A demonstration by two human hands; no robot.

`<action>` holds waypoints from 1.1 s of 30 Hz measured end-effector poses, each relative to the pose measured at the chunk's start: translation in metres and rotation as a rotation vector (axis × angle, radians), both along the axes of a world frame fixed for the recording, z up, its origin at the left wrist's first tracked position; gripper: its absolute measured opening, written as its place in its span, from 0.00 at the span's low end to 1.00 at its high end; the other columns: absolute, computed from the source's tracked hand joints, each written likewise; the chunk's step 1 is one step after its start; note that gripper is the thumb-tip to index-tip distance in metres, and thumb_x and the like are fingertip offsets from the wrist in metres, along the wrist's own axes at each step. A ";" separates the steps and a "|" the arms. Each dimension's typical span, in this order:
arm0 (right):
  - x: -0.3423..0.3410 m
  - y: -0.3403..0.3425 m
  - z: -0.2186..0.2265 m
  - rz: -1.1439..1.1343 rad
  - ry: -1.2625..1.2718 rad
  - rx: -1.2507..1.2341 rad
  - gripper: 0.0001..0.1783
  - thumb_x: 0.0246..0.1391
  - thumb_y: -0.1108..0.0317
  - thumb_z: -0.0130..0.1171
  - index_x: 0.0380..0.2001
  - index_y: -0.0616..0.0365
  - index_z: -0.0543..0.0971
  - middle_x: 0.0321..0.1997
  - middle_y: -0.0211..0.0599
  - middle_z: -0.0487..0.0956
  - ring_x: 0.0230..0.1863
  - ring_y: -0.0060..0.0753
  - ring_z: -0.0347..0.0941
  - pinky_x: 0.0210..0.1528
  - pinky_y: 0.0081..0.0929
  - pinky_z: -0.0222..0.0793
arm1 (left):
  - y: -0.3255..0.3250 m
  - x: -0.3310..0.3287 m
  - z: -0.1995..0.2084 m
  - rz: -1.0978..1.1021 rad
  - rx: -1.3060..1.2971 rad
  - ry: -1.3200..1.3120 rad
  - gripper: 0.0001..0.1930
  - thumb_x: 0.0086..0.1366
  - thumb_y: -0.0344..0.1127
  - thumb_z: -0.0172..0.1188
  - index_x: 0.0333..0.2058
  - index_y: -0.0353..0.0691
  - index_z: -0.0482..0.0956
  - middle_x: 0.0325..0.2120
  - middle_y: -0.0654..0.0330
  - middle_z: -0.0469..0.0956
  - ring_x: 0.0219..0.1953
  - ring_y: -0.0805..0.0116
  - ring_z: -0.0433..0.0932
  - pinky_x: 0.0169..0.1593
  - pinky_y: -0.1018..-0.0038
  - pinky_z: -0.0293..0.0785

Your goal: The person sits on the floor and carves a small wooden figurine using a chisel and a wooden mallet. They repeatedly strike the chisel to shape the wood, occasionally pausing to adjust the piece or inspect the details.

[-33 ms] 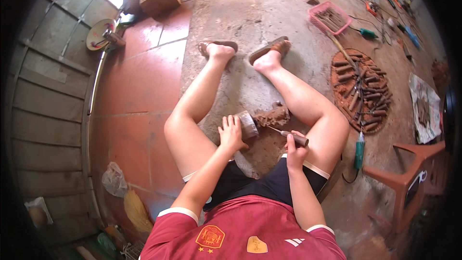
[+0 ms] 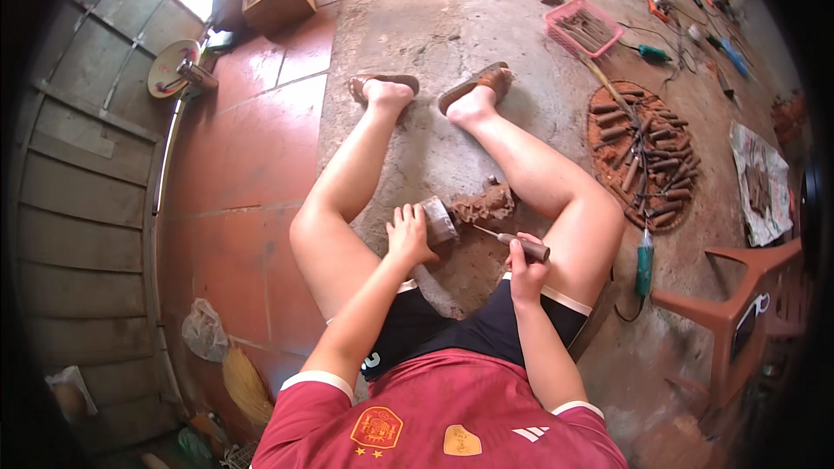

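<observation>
Left hand [image 2: 408, 234] grips a rusty motor part [image 2: 465, 211] lying crosswise; right hand [image 2: 524, 262] holds a screwdriver [image 2: 512, 241] pointing left at it.

Rough concrete floor [image 2: 452, 26] in the middle, red tiles [image 2: 252, 148] beside it on the left. Grey panelled metal door [image 2: 78, 174] along the left edge. Bright daylight spills in at the top. Orange plastic chair [image 2: 738, 313] stands at right.
</observation>
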State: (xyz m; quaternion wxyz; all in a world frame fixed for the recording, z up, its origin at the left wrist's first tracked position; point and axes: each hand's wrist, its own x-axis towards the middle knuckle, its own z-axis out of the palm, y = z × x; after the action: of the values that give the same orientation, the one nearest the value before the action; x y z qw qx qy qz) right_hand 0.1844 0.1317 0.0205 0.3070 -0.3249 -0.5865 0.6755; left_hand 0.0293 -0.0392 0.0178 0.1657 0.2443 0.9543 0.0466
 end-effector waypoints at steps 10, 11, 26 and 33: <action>0.018 -0.025 0.040 0.032 0.067 0.106 0.12 0.56 0.70 0.64 0.41 0.64 0.79 0.29 0.32 0.82 0.27 0.18 0.74 0.33 0.19 0.71 | -0.015 -0.041 0.004 -0.051 0.070 -0.179 0.56 0.30 0.61 0.79 0.56 0.34 0.66 0.50 0.44 0.74 0.55 0.49 0.73 0.59 0.62 0.70; 0.022 -0.030 0.046 0.052 0.085 0.086 0.12 0.56 0.69 0.64 0.41 0.64 0.79 0.28 0.32 0.82 0.27 0.18 0.73 0.32 0.18 0.70 | -0.019 -0.042 -0.003 -0.043 0.119 -0.235 0.55 0.30 0.61 0.78 0.55 0.33 0.68 0.50 0.43 0.75 0.55 0.48 0.73 0.58 0.61 0.70; 0.028 -0.011 0.032 -0.046 -0.025 0.172 0.12 0.56 0.70 0.63 0.41 0.65 0.78 0.28 0.33 0.81 0.27 0.16 0.73 0.27 0.16 0.67 | -0.035 -0.074 -0.025 0.276 0.405 -1.096 0.35 0.50 0.46 0.72 0.56 0.36 0.75 0.49 0.53 0.79 0.54 0.63 0.76 0.57 0.66 0.70; 0.013 -0.004 0.012 0.127 -0.129 0.030 0.14 0.57 0.71 0.62 0.45 0.64 0.78 0.30 0.34 0.82 0.27 0.16 0.75 0.26 0.16 0.69 | -0.033 -0.030 -0.005 0.225 0.457 -0.382 0.42 0.52 0.52 0.71 0.59 0.30 0.70 0.57 0.42 0.73 0.60 0.51 0.72 0.63 0.62 0.66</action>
State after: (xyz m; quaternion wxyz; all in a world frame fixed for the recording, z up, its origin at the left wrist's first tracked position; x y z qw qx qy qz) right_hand 0.1974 0.1280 0.0324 0.2300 -0.3254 -0.6344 0.6624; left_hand -0.0006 -0.0726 0.0131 0.2764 0.1550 0.8918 0.3228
